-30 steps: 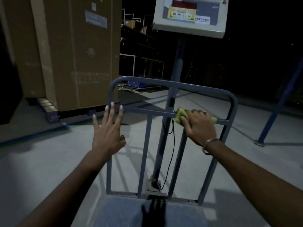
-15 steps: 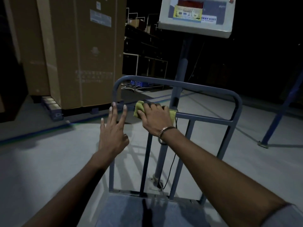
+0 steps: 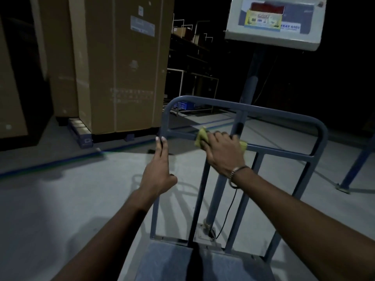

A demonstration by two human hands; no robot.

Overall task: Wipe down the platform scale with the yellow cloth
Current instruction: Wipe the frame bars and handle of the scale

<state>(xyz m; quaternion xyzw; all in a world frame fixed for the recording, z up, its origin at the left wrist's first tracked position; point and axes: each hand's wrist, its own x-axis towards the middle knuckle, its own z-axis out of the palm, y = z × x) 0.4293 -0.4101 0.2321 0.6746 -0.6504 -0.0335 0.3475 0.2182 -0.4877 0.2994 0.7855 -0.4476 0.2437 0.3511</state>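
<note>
The right hand point(image 3: 223, 153) grips the yellow cloth point(image 3: 200, 135) wrapped round the middle crossbar point(image 3: 284, 152) of the scale's rail, at 1 o'clock from the left hand point(image 3: 160, 169). That left hand hangs free, fingers straight and together, beside the rail's left post. The display box point(image 3: 274, 23) sits at 1 o'clock, cardboard boxes point(image 3: 125, 63) at 11.

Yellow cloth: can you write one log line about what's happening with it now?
step: wiping | right hand: grips yellow cloth on scale rail's middle bar | left hand: open, fingers straight, beside the rail's left post
</note>
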